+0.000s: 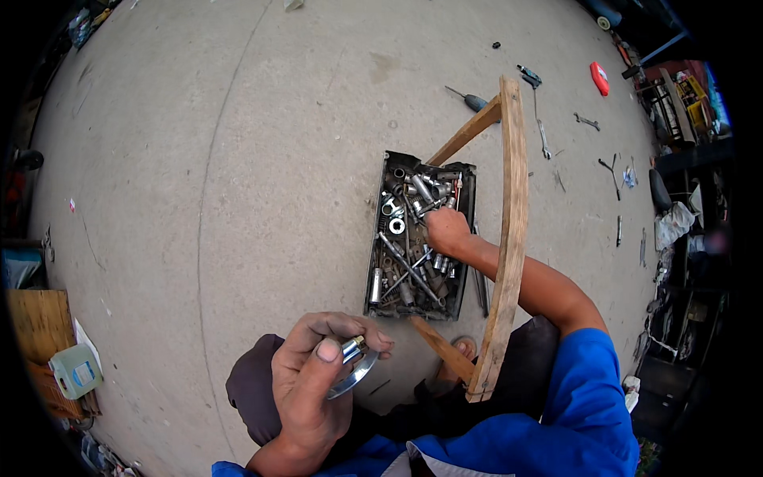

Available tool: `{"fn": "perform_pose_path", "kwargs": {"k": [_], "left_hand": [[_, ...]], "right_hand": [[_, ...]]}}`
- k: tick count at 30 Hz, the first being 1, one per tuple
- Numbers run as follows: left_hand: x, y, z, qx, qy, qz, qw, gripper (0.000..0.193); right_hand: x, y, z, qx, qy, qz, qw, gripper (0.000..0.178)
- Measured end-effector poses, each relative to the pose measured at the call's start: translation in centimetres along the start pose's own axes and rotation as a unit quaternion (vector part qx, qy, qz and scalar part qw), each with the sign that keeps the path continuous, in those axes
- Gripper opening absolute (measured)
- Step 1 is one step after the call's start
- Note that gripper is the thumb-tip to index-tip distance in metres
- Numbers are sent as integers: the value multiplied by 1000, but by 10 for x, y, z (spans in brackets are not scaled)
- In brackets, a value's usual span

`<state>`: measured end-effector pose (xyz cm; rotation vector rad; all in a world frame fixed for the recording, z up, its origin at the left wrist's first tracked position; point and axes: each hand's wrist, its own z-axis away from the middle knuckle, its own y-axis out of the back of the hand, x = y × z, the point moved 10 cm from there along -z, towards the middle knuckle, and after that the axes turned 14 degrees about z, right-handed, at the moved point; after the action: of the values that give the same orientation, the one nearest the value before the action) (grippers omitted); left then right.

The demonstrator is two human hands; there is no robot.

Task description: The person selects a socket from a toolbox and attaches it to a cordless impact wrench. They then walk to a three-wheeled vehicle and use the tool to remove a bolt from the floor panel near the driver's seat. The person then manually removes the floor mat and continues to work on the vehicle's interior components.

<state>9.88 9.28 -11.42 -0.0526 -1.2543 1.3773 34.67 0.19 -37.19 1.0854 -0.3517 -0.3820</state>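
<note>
Raised over my lap, my left hand is closed around a shiny round metal plate with a short cylindrical stem, brass-coloured at its end. Thumb and fingers pinch it from both sides. My right hand reaches into a black tray on the floor, its fingers curled down among the metal parts. Whatever it grips there is hidden beneath the hand. Sockets, a ring-shaped nut, extension bars and springs fill the tray in a jumble.
A wooden frame stands over the tray's right side, my right forearm passing under its top bar. Scattered right: a screwdriver, wrenches and a red bottle. A plastic jug is far left; cluttered shelves line the right.
</note>
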Motion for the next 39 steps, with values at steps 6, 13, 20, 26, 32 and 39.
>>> {"fn": "perform_pose_path", "kwargs": {"k": [6, 13, 20, 26, 32, 39], "left_hand": [[2, 1, 0, 3, -10, -7, 1000, 37], [1, 5, -1, -29, -1, 25, 999, 32], [1, 3, 2, -39, 4, 32, 999, 31], [1, 1, 6, -1, -19, -9, 1000, 35], [0, -3, 8, -10, -9, -20, 1000, 36], [0, -5, 13, -60, 4, 38, 997, 34]], "right_hand": [[-23, -15, -4, -20, 52, 45, 997, 14], [-21, -15, -14, -28, 16, 39, 999, 15], [-16, -16, -13, -69, -24, -5, 997, 18], [0, -12, -14, -133, -36, -38, 990, 28], [27, -14, -6, -140, -63, -148, 977, 24], [44, -20, 13, -166, -99, -372, 908, 13]]}}
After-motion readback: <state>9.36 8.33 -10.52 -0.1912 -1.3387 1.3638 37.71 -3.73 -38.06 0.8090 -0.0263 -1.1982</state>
